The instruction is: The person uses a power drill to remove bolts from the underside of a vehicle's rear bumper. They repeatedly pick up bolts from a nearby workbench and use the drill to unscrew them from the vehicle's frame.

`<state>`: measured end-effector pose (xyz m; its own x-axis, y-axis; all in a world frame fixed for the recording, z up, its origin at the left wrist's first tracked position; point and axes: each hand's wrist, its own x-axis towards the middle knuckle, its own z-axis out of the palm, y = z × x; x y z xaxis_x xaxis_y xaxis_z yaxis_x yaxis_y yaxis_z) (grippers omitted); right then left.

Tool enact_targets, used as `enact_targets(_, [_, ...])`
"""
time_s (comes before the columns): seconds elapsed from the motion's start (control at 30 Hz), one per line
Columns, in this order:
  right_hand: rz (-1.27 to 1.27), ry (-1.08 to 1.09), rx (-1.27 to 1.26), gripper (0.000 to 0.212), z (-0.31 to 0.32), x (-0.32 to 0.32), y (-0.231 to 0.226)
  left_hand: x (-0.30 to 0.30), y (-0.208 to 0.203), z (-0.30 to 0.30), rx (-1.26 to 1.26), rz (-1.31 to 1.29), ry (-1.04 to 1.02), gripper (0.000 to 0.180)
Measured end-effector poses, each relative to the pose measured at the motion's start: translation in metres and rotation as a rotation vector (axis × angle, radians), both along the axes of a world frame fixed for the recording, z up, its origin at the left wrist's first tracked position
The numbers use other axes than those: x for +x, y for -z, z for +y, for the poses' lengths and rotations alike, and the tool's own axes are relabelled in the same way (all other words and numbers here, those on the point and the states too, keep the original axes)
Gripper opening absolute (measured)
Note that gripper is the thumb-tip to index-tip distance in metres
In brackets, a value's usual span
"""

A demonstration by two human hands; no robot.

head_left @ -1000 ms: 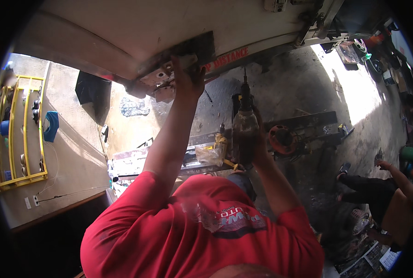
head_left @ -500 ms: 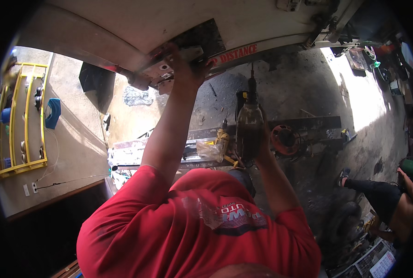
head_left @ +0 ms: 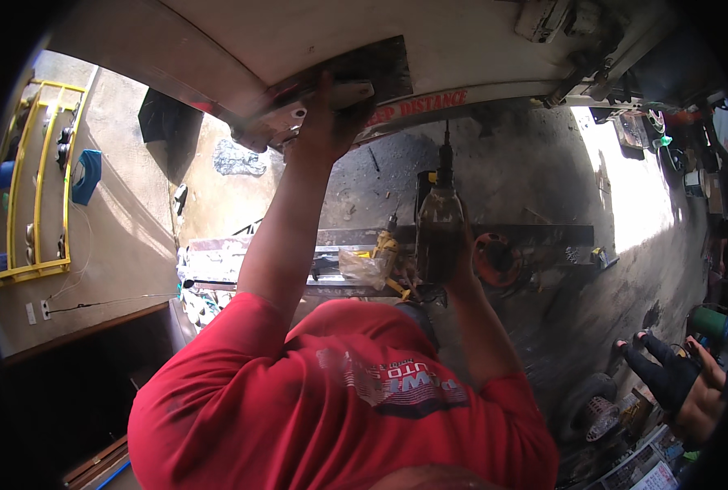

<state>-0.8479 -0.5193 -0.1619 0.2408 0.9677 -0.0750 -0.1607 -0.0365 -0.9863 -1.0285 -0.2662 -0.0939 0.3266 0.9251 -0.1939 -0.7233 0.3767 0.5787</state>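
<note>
Up at a pale vehicle panel, my left hand is closed round a light metal bracket with holes in it. The bracket lies against a dark rectangular patch of the panel, and my hand covers part of it. My right hand grips a dark power drill, mostly hidden behind its body. The drill stands upright, its long thin bit pointing at the panel's lower edge, right of red lettering. Whether the tip touches the panel, I cannot tell.
Below, a yellow drill lies by a clear plastic bag on long metal bars. An orange-red reel sits to the right. A yellow rack stands far left. Another person's legs show at lower right.
The panel and floor have shifted slightly in view. My left hand stays at the bracket and my right keeps the drill upright. The other person's legs have changed position.
</note>
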Motion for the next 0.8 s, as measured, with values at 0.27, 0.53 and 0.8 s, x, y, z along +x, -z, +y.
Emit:
enact_targets(0.27, [-0.084,-0.055,0.007,0.06,0.033,-0.01,0.023,-0.011,0.002,0.009,-0.018,0.03,-0.016,0.067])
enact_targets(0.53, [0.067,-0.097,-0.072,0.06,0.043,-0.015,0.022,-0.004,-0.005,-0.005,-0.087,0.027,-0.107,0.07])
enact_targets(0.8, [0.055,-0.119,-0.088,0.067,0.046,-0.012,0.015,-0.018,0.014,-0.009,0.03,-0.087,-0.008,0.07])
